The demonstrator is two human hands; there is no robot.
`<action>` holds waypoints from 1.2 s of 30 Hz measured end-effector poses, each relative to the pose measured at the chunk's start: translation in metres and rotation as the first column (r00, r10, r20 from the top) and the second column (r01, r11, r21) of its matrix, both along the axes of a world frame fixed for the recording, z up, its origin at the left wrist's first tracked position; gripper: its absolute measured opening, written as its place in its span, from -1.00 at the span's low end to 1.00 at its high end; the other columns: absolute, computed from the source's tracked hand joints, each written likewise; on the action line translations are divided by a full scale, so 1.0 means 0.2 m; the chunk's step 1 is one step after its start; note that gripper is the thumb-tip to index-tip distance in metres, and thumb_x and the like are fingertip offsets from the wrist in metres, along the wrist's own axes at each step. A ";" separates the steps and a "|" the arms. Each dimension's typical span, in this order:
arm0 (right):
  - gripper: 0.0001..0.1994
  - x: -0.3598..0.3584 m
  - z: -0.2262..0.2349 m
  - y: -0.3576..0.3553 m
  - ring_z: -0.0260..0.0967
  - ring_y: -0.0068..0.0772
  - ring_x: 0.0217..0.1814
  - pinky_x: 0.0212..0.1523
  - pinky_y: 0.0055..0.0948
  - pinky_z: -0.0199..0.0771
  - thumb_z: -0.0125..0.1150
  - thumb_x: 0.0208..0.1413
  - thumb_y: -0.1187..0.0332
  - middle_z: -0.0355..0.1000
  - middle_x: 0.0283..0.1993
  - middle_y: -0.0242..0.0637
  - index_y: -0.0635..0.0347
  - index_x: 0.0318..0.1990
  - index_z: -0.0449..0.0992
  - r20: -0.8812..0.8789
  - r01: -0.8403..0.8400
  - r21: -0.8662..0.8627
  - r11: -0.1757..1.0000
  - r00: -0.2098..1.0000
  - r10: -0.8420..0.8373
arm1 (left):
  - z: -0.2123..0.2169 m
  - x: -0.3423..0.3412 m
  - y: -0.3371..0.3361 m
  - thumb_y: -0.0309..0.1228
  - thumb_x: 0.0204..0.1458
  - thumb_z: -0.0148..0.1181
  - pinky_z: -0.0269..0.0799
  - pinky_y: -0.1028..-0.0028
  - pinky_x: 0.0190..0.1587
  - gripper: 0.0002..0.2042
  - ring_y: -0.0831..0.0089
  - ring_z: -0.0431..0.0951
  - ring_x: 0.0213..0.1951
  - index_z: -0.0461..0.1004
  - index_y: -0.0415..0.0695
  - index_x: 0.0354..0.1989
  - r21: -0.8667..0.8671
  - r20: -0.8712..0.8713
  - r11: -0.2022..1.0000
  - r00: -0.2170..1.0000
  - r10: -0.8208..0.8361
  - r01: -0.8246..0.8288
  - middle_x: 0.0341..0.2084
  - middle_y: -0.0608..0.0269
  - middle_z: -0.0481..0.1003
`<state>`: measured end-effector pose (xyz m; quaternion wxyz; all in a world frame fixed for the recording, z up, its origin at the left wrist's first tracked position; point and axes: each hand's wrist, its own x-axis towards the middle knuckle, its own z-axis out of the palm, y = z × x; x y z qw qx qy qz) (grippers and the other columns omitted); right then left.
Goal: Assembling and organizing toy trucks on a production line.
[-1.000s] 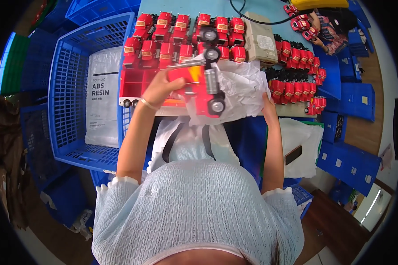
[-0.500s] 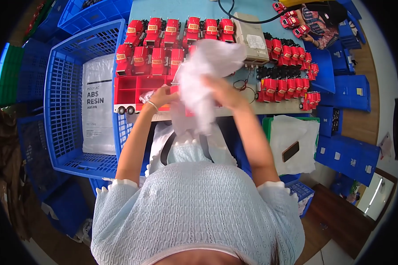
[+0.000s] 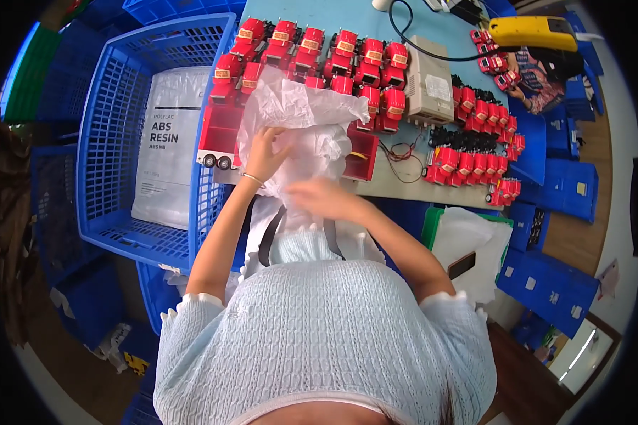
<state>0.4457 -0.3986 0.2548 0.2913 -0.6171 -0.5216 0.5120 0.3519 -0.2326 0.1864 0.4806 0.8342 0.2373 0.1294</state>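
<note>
A crumpled sheet of thin white wrapping paper (image 3: pixel 312 145) lies spread over the middle of a long red toy trailer (image 3: pixel 221 131). Both ends of the trailer show, with open red compartments and, at its left, black wheels on a white side. My left hand (image 3: pixel 264 157) rests on the paper's left part, thumb and fingers apart. Just below the sheet's near edge is my right hand (image 3: pixel 322 198), its fingers stretched toward the left and somewhat blurred. Whether the right fingertips touch the paper is hard to make out.
Rows of red toy trucks (image 3: pixel 344 46) stand behind the trailer, with more trucks (image 3: pixel 468 164) at the right. A beige box (image 3: pixel 429 85) sits between them. To the left is a blue crate (image 3: pixel 103 142) holding a white bag (image 3: pixel 170 149). Another person's hand (image 3: pixel 517 92) is at far right.
The paper, raised and blurred in front of my right hand before, is now spread over the trailer. My right hand has moved down and left. My left hand now lies on the sheet.
</note>
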 end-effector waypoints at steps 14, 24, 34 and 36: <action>-0.24 0.38 -0.24 -0.01 0.24 -0.43 0.01 -0.03 -0.46 0.26 0.38 -0.24 0.09 0.30 0.00 -0.25 0.28 0.11 0.18 -0.151 0.608 -0.568 0.554 0.585 -0.797 | -0.16 0.19 -0.15 -0.24 -0.05 0.19 0.38 0.58 -0.29 -0.59 0.56 0.45 -0.33 0.38 -0.32 -0.14 -0.687 -0.164 0.636 0.927 0.337 -0.352 -0.31 0.22 0.45; -0.13 0.32 0.16 -0.02 0.20 -0.31 0.11 0.07 -0.36 0.24 0.38 -0.29 0.16 0.22 0.09 -0.21 0.30 0.19 0.06 -0.500 0.496 -0.429 0.754 0.565 -0.656 | 0.42 0.13 -0.22 -0.11 0.11 -0.10 0.33 0.43 -0.04 -0.57 0.41 0.44 -0.13 0.33 -0.19 -0.01 -0.992 -0.052 -0.125 0.881 0.470 0.008 -0.13 0.19 0.43; -0.13 0.10 0.25 0.75 0.22 -0.31 0.10 0.09 -0.34 0.25 0.38 -0.34 0.14 0.23 0.08 -0.25 0.26 0.18 0.08 -0.537 0.384 -0.301 0.873 0.687 -0.488 | 0.42 -0.33 0.44 0.01 0.14 -0.23 0.34 0.40 -0.03 -0.50 0.35 0.46 -0.13 0.39 -0.21 -0.09 -0.996 0.075 0.082 0.840 0.537 0.037 -0.15 0.17 0.45; -0.15 0.09 0.23 1.12 0.24 -0.34 0.08 0.09 -0.35 0.25 0.38 -0.35 0.14 0.26 0.07 -0.28 0.25 0.16 0.13 -0.617 0.217 -0.429 0.877 0.639 -0.460 | 0.31 -0.46 0.77 0.00 0.15 -0.25 0.34 0.39 -0.03 -0.49 0.34 0.46 -0.13 0.41 -0.22 -0.11 -0.967 0.112 0.254 0.881 0.460 -0.010 -0.17 0.16 0.46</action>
